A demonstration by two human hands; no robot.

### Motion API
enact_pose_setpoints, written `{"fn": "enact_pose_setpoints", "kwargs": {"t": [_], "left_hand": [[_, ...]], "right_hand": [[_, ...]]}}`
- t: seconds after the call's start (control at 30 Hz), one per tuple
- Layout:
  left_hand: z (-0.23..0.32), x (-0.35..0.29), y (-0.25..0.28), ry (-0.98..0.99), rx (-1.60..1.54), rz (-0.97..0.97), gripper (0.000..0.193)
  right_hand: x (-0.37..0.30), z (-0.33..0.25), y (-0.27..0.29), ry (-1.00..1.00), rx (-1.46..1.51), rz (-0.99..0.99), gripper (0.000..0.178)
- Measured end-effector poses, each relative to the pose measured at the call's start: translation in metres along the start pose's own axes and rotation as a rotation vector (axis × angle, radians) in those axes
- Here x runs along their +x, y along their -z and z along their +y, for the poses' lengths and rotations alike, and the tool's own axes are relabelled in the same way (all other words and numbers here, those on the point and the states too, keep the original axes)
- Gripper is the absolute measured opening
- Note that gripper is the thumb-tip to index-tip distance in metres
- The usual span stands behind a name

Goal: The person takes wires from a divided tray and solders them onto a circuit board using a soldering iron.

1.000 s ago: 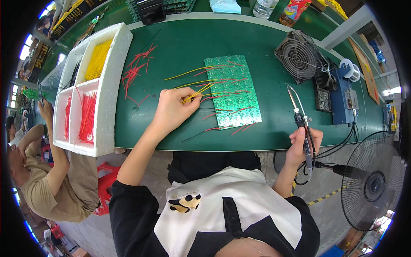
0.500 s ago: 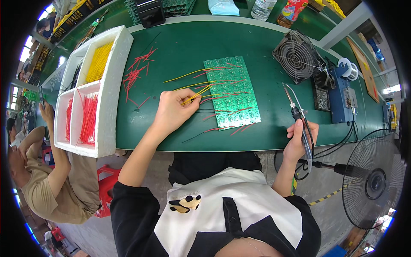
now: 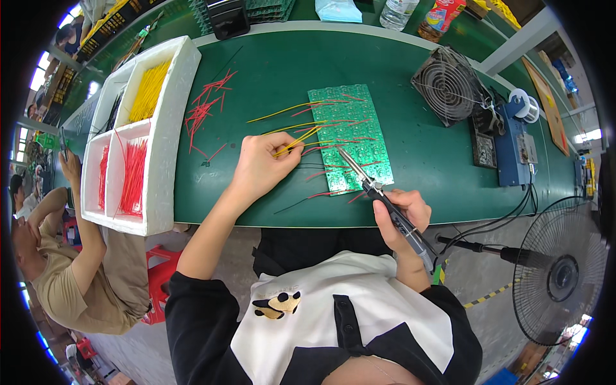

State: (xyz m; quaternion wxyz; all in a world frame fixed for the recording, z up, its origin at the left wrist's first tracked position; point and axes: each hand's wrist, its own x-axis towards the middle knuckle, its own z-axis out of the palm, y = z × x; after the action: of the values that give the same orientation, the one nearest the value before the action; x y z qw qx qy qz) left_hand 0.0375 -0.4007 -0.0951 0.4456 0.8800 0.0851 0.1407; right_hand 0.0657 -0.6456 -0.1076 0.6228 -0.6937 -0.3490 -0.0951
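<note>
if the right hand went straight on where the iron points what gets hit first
Probably the red wire on the green circuit board, just by the soldering iron's tip. Depth is unclear, so the tip may be touching wire or board.

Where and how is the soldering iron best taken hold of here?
By its dark handle, probably from the lower right, where the right hand grips it: the long, slim handle slants that way, while the metal tip points up-left over the green board.

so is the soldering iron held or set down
Held: the right hand grips the soldering iron, tip over the green board; touching or not, I cannot tell.
</note>
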Motion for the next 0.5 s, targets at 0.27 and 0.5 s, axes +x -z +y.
{"fn": "enact_pose_setpoints", "kwargs": {"t": [0.27,0.5], "left_hand": [[0.0014,-0.0001,0.0010,-0.008,0.003,-0.005,0.010],[0.0004,0.0005,0.0009,0.001,-0.003,-0.008,0.010]], "right_hand": [[0.0024,-0.0032,-0.0037,-0.082,-0.138,0.000,0.019],[0.0023,-0.0031,-0.0051,-0.104,-0.185,-0.044,0.018]]}}
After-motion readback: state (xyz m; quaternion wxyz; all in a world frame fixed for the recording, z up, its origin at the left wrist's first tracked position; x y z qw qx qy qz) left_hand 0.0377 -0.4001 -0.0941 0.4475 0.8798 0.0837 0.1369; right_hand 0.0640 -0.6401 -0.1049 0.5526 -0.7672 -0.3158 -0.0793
